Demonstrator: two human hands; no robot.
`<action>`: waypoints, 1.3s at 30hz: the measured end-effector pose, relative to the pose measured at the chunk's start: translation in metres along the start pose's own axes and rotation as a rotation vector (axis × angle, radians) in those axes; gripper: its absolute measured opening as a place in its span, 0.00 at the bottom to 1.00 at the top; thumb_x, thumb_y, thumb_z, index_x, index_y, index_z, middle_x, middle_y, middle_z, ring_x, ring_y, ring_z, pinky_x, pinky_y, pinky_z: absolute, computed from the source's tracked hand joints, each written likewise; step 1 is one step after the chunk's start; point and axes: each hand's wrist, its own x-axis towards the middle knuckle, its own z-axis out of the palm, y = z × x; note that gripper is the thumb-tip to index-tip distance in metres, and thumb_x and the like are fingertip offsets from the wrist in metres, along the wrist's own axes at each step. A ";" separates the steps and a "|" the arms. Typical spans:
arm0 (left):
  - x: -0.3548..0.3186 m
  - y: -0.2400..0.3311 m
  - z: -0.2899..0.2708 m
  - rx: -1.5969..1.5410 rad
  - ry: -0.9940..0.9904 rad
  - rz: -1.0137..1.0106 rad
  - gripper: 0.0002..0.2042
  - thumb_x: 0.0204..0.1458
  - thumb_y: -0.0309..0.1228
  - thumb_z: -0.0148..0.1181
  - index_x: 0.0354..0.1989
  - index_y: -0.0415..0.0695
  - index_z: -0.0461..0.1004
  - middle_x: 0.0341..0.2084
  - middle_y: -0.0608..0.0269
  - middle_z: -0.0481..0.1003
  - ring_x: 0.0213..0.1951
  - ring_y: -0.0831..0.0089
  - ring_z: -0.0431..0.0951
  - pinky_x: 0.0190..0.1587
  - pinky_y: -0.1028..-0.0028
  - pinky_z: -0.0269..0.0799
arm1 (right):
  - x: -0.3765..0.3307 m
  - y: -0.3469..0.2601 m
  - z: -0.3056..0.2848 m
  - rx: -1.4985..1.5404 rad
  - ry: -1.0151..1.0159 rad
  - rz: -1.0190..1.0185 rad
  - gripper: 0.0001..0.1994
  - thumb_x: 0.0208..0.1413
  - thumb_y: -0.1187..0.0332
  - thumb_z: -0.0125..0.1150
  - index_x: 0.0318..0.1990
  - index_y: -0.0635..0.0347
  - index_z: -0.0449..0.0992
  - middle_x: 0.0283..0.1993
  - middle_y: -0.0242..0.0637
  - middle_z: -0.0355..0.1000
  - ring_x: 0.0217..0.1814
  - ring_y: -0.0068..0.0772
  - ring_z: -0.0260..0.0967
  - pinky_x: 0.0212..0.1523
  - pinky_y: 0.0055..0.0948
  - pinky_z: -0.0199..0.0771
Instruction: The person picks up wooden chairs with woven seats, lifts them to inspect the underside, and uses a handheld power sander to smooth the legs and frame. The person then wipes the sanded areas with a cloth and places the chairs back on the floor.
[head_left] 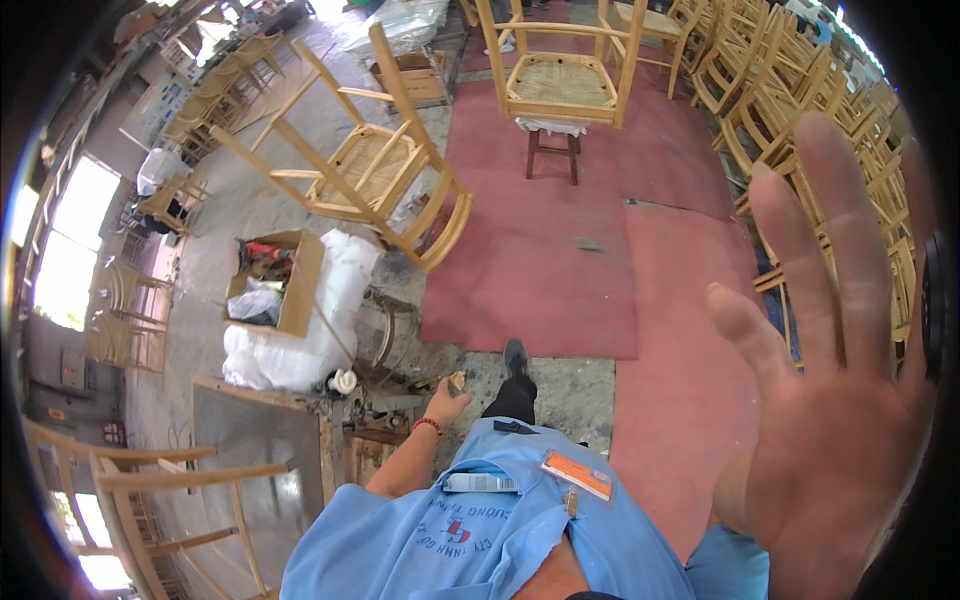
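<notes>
My right hand (825, 430) is raised close at the right, its fingers spread and nothing in it. Low at my left side, my left hand (446, 406) is closed around a small tan piece (457, 381), whose kind is too small to make out. A red bracelet circles that wrist. Beside this hand stands a metal-topped workbench (255, 440) with some tools at its edge. Farther ahead, an upturned wooden chair (370, 165) with a woven seat rests on a support that is mostly hidden.
Another upturned chair (560, 80) sits on a dark stool (553, 155). An open cardboard box (300, 285) lies on a white plastic-wrapped bundle (345, 265). Stacked chairs (800, 110) line the right. Red matting (530, 260) covers the floor ahead; a wooden chair frame (180, 480) stands lower left.
</notes>
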 end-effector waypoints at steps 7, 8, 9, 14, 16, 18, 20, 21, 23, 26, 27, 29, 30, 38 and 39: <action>0.132 0.020 -0.043 0.008 -0.011 -0.216 0.50 0.43 0.48 0.63 0.70 0.30 0.49 0.65 0.34 0.61 0.68 0.50 0.62 0.68 0.66 0.58 | 0.111 0.082 -0.002 -0.086 0.021 0.017 0.49 0.48 0.57 0.69 0.73 0.63 0.47 0.74 0.53 0.52 0.75 0.47 0.53 0.65 0.44 0.62; 0.150 0.034 -0.053 -0.047 0.014 -0.221 0.49 0.43 0.47 0.63 0.70 0.29 0.49 0.65 0.34 0.61 0.68 0.50 0.62 0.68 0.66 0.58 | 0.130 0.092 -0.002 -0.100 0.015 0.021 0.49 0.48 0.56 0.69 0.73 0.63 0.47 0.74 0.53 0.52 0.75 0.47 0.53 0.65 0.44 0.62; 0.170 0.051 -0.063 -0.082 0.051 -0.222 0.49 0.43 0.47 0.63 0.70 0.29 0.50 0.65 0.33 0.61 0.68 0.50 0.62 0.68 0.66 0.58 | 0.147 0.103 0.000 -0.105 0.020 0.026 0.49 0.48 0.55 0.69 0.73 0.63 0.47 0.74 0.53 0.52 0.75 0.47 0.53 0.65 0.44 0.63; 0.277 0.170 -0.107 -0.136 0.114 0.034 0.45 0.46 0.45 0.62 0.69 0.30 0.52 0.63 0.33 0.63 0.66 0.50 0.64 0.67 0.65 0.60 | 0.215 0.153 -0.002 -0.111 0.042 0.065 0.51 0.49 0.52 0.69 0.74 0.64 0.45 0.74 0.55 0.50 0.75 0.48 0.53 0.65 0.44 0.63; 0.307 0.221 -0.116 -0.136 0.138 0.102 0.43 0.47 0.44 0.61 0.69 0.31 0.53 0.63 0.34 0.64 0.66 0.50 0.65 0.66 0.64 0.61 | 0.236 0.171 -0.002 -0.094 0.042 0.071 0.52 0.49 0.50 0.69 0.74 0.64 0.44 0.74 0.55 0.50 0.75 0.48 0.53 0.65 0.44 0.64; 0.328 0.271 -0.118 -0.145 0.121 0.190 0.43 0.48 0.44 0.61 0.69 0.31 0.53 0.62 0.35 0.64 0.65 0.50 0.66 0.65 0.64 0.62 | 0.254 0.184 -0.007 -0.077 0.033 0.075 0.52 0.49 0.49 0.69 0.74 0.64 0.44 0.74 0.56 0.50 0.75 0.48 0.53 0.65 0.44 0.64; 0.334 0.307 -0.113 -0.165 0.081 0.226 0.42 0.48 0.44 0.60 0.69 0.33 0.53 0.63 0.35 0.64 0.65 0.51 0.66 0.66 0.64 0.61 | 0.268 0.201 -0.015 -0.052 0.030 0.097 0.53 0.49 0.48 0.68 0.74 0.64 0.43 0.75 0.56 0.49 0.75 0.48 0.53 0.65 0.44 0.64; 0.336 0.319 -0.109 -0.169 0.067 0.237 0.42 0.48 0.44 0.60 0.69 0.34 0.53 0.63 0.35 0.64 0.65 0.51 0.66 0.66 0.64 0.61 | 0.273 0.211 -0.022 -0.031 0.037 0.114 0.53 0.49 0.47 0.68 0.74 0.65 0.42 0.75 0.57 0.49 0.75 0.49 0.53 0.65 0.44 0.64; 0.341 0.335 -0.097 -0.177 0.040 0.191 0.41 0.48 0.44 0.60 0.69 0.35 0.54 0.62 0.37 0.65 0.65 0.52 0.66 0.66 0.64 0.62 | 0.279 0.237 -0.042 0.054 0.065 0.162 0.54 0.49 0.45 0.68 0.74 0.65 0.42 0.75 0.57 0.48 0.75 0.49 0.53 0.65 0.43 0.65; 0.359 0.342 -0.075 -0.157 0.009 0.138 0.39 0.49 0.44 0.60 0.68 0.36 0.57 0.61 0.39 0.67 0.64 0.54 0.67 0.65 0.64 0.63 | 0.281 0.303 -0.095 0.325 0.013 0.107 0.47 0.54 0.52 0.67 0.73 0.65 0.47 0.73 0.56 0.53 0.74 0.47 0.55 0.62 0.41 0.68; 0.367 0.342 -0.068 -0.144 -0.010 0.118 0.38 0.49 0.44 0.60 0.68 0.36 0.59 0.61 0.40 0.68 0.64 0.54 0.68 0.64 0.63 0.64 | 0.274 0.329 -0.115 0.259 0.126 0.193 0.41 0.55 0.57 0.64 0.72 0.65 0.51 0.71 0.53 0.57 0.71 0.44 0.59 0.61 0.38 0.68; 0.382 0.341 -0.057 -0.063 -0.007 0.075 0.35 0.51 0.41 0.60 0.66 0.34 0.62 0.59 0.43 0.70 0.61 0.56 0.70 0.62 0.65 0.66 | 0.252 0.391 -0.158 0.329 0.256 0.403 0.30 0.57 0.67 0.57 0.68 0.64 0.62 0.66 0.46 0.66 0.65 0.37 0.67 0.59 0.31 0.68; 0.388 0.343 -0.053 -0.083 -0.027 0.090 0.31 0.51 0.40 0.59 0.61 0.34 0.67 0.55 0.44 0.73 0.58 0.56 0.73 0.60 0.64 0.68 | 0.238 0.429 -0.180 0.279 0.284 0.523 0.29 0.57 0.67 0.58 0.67 0.64 0.63 0.64 0.44 0.68 0.64 0.35 0.68 0.57 0.30 0.69; 0.368 0.411 -0.039 0.008 0.058 -0.029 0.26 0.48 0.41 0.58 0.50 0.34 0.76 0.47 0.42 0.78 0.51 0.53 0.78 0.55 0.63 0.72 | 0.045 0.718 -0.291 -0.136 0.086 1.442 0.25 0.57 0.61 0.59 0.60 0.63 0.71 0.41 0.38 0.76 0.38 0.33 0.74 0.38 0.33 0.74; 0.363 0.424 -0.036 0.005 0.107 0.001 0.24 0.48 0.41 0.58 0.49 0.34 0.77 0.44 0.44 0.79 0.49 0.53 0.79 0.53 0.63 0.73 | 0.021 0.740 -0.299 -0.072 0.037 1.444 0.22 0.59 0.64 0.57 0.59 0.62 0.72 0.40 0.38 0.76 0.36 0.31 0.74 0.34 0.31 0.74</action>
